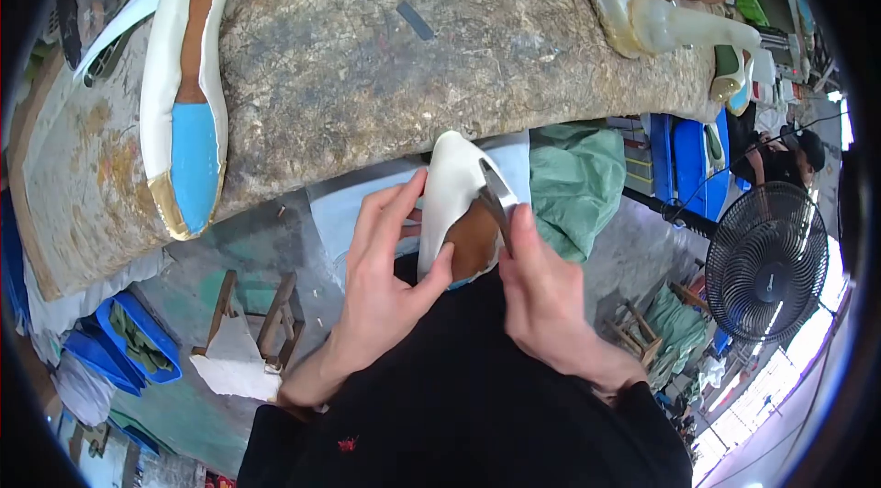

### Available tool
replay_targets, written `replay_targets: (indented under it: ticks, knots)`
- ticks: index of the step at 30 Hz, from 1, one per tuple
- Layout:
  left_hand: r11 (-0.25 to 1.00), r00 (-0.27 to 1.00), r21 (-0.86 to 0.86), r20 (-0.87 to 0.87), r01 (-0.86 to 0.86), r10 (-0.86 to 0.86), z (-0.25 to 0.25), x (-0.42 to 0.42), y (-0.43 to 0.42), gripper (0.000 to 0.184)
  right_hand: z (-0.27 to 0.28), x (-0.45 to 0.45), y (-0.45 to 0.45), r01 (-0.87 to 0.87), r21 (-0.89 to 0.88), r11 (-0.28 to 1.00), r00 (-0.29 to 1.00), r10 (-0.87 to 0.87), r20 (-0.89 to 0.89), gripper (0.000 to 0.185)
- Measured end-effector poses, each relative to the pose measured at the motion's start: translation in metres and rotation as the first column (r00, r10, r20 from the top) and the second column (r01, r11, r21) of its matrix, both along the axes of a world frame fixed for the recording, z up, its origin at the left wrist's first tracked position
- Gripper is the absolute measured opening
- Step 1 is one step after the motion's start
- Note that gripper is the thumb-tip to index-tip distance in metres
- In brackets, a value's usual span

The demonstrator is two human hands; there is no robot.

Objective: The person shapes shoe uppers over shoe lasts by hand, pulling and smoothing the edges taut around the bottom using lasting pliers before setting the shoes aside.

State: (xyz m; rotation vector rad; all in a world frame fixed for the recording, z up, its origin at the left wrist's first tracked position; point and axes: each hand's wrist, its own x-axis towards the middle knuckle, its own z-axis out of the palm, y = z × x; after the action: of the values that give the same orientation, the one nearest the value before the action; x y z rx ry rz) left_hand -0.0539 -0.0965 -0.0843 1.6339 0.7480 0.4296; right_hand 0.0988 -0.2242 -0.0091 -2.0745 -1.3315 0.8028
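A white shoe upper (450, 178) with a brown insole is held close to my body, below the bench edge. My left hand (385, 254) grips its left side, fingers behind it and thumb on the brown part. My right hand (541, 291) is closed around metal pincers (496, 197), whose jaws are at the upper's right edge near the tip. On the left of the bench lies a second white upper (163, 75) on a sole with a brown strip and a light blue part.
The stained workbench (367, 75) spans the top, with a small dark strip (416, 20) on it. A glue-coated container (679, 29) stands at its right. A black fan (767, 260), blue crates (701, 167) and a person (780, 157) are at the right; a wooden stool (240, 355) is lower left.
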Motion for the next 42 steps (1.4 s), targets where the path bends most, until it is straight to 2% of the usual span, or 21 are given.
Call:
replay_targets:
  ticks: [2, 3, 4, 5, 7, 9, 11, 14, 15, 16, 17, 18, 20, 22, 24, 26, 27, 33, 37, 40, 42]
  knots:
    - [0.999, 1.0, 0.04, -0.01, -0.016, 0.016, 0.0, -0.003, 0.003, 0.078, 0.013, 0.015, -0.013, 0.062, -0.013, 0.998, 0.969, -0.063, -0.241, 0.077]
    - [0.999, 1.0, 0.033, -0.013, -0.014, 0.014, 0.004, -0.003, 0.001, 0.078, 0.015, 0.01, -0.021, 0.255, -0.046, 0.966, 0.857, -0.248, -0.452, 0.085]
    - [0.999, 0.999, 0.047, -0.036, -0.026, 0.028, 0.008, -0.002, -0.001, 0.08, 0.005, 0.006, -0.018, 0.419, 0.099, 0.902, 0.774, -0.298, -0.559, 0.096]
    - [0.997, 0.998, 0.07, -0.053, -0.039, 0.043, 0.012, 0.003, -0.002, 0.083, -0.004, 0.008, -0.008, 0.504, 0.114, 0.856, 0.753, -0.371, -0.543, 0.1]
    - [0.992, 0.992, 0.128, -0.129, 0.019, -0.002, 0.018, 0.005, -0.008, 0.088, -0.026, 0.017, 0.005, 0.454, 0.003, 0.891, 0.842, -0.429, -0.326, 0.089]
    - [0.988, 0.987, 0.149, -0.16, 0.045, -0.021, 0.013, 0.005, -0.015, 0.092, -0.027, 0.026, 0.019, 0.293, -0.124, 0.948, 0.909, -0.316, -0.271, 0.068]
    - [0.999, 0.989, -0.021, -0.141, 0.048, -0.05, 0.016, -0.005, -0.009, 0.081, -0.041, 0.033, 0.014, 0.196, -0.081, 0.977, 0.934, -0.211, -0.289, 0.063]
    - [0.988, 0.988, -0.117, -0.105, 0.103, -0.116, 0.004, -0.024, -0.001, 0.067, -0.055, 0.037, -0.004, 0.241, -0.144, 0.96, 0.755, -0.279, -0.594, 0.049]
    - [0.98, 0.985, -0.143, -0.085, 0.14, -0.153, 0.0, -0.028, 0.001, 0.066, -0.061, 0.043, -0.01, 0.213, -0.108, 0.971, 0.763, -0.234, -0.603, 0.045]
    - [0.971, 0.995, -0.231, -0.054, 0.069, -0.083, -0.006, -0.029, -0.004, 0.05, -0.063, 0.044, -0.014, 0.259, -0.133, 0.957, 0.655, -0.276, -0.703, 0.045]
    - [0.97, 0.994, -0.232, -0.066, 0.068, -0.086, -0.007, -0.029, -0.01, 0.05, -0.062, 0.045, -0.014, 0.298, -0.163, 0.941, 0.535, -0.305, -0.788, 0.044]
    - [0.987, 0.99, -0.142, -0.116, 0.069, -0.085, -0.007, -0.028, -0.016, 0.058, -0.066, 0.039, -0.019, 0.317, -0.149, 0.936, 0.511, -0.302, -0.805, 0.044]
    - [0.993, 0.984, -0.024, -0.137, 0.114, -0.116, -0.019, -0.03, -0.025, 0.081, -0.056, 0.039, -0.024, 0.115, -0.112, 0.987, 0.83, -0.157, -0.535, 0.045]
    - [0.985, 0.964, 0.063, -0.223, 0.163, -0.145, -0.015, -0.017, -0.041, 0.095, -0.056, 0.027, -0.023, 0.148, -0.123, 0.981, 0.821, -0.191, -0.537, 0.049]
    - [0.986, 0.957, 0.019, -0.243, 0.166, -0.157, -0.034, -0.024, -0.061, 0.102, -0.069, 0.019, -0.031, 0.263, -0.082, 0.961, 0.811, -0.267, -0.52, 0.05]
    - [0.976, 0.95, -0.184, -0.265, 0.115, -0.163, -0.037, -0.022, -0.066, 0.099, -0.075, 0.021, -0.038, 0.277, -0.084, 0.957, 0.797, -0.278, -0.536, 0.05]
    - [0.975, 0.948, -0.184, -0.271, 0.121, -0.168, -0.041, -0.022, -0.068, 0.099, -0.077, 0.022, -0.042, 0.26, -0.085, 0.962, 0.811, -0.265, -0.521, 0.05]
    - [0.976, 0.956, -0.064, -0.198, 0.206, -0.215, -0.057, -0.024, -0.075, 0.099, -0.085, 0.045, -0.057, 0.149, -0.057, 0.987, 0.822, -0.156, -0.547, 0.051]
    - [0.957, 0.95, 0.132, -0.212, 0.259, -0.228, -0.038, -0.01, -0.049, 0.1, -0.076, 0.061, -0.055, 0.117, 0.038, 0.992, 0.773, -0.066, -0.631, 0.055]
    - [0.906, 0.956, 0.329, -0.21, 0.268, -0.207, 0.02, 0.027, 0.016, 0.092, -0.055, 0.063, -0.043, 0.468, -0.049, 0.882, 0.35, -0.236, -0.907, 0.041]
    - [0.778, 0.923, 0.509, -0.297, 0.37, -0.244, 0.05, 0.05, 0.068, 0.078, -0.057, 0.072, -0.039, 0.488, -0.057, 0.871, 0.415, -0.289, -0.863, 0.044]
